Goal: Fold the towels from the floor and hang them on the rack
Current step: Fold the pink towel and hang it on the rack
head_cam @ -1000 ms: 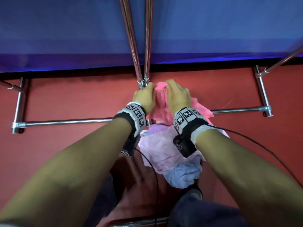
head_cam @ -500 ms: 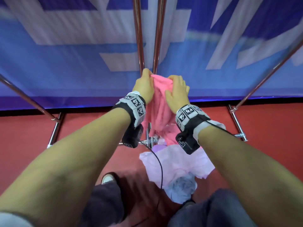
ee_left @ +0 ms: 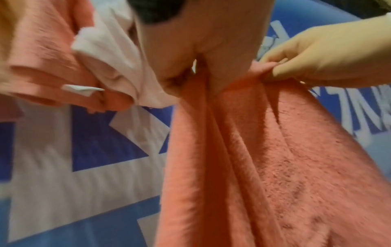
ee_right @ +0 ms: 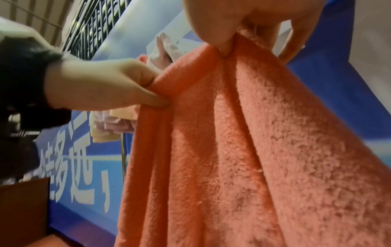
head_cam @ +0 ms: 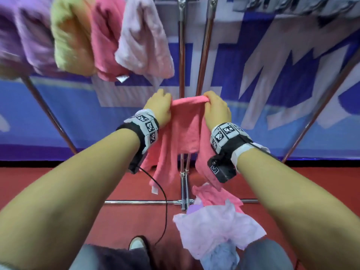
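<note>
your left hand [head_cam: 158, 106] and right hand [head_cam: 217, 108] each pinch the pink towel's [head_cam: 186, 125] top edge; loosen either and it likely drops between them.

A pink towel [ee_left: 264, 158] was pinched at its top edge by the left hand [ee_left: 196, 50] and right hand [ee_left: 330, 55], pretty blurry.

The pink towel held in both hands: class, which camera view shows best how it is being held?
The head view: the pink towel hangs stretched between the left hand and right hand, each gripping a top corner. The left wrist and right wrist views show only close-up folds and the pinching fingers.
</note>
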